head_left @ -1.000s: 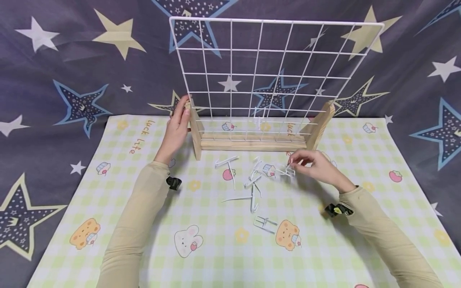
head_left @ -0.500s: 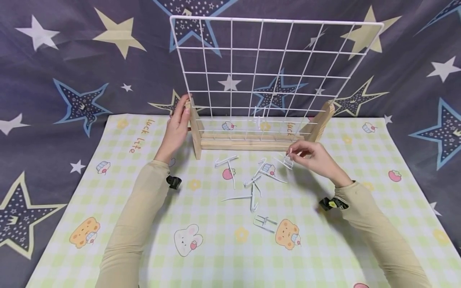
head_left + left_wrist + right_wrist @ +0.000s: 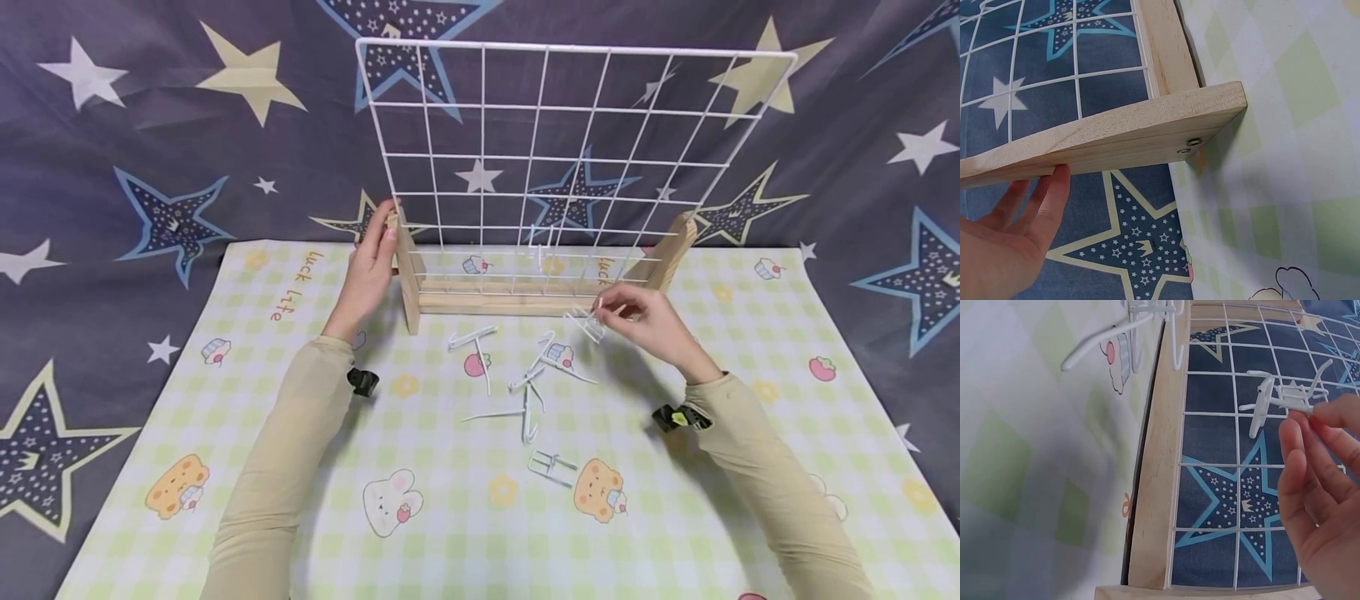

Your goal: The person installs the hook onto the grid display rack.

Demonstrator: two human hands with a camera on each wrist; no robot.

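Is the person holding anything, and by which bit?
The right hand pinches a white wire hook near one end. The left hand touches a wooden side panel; whether it grips cannot be told.

seven hooks (image 3: 476, 337), one wire grid (image 3: 530, 158), one stand (image 3: 495, 307)

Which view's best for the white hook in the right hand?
Right wrist: the hook is large there, its prongs distinct beside the pinching fingers. Head shows it small, at the right hand. Left wrist doesn't clearly show it.
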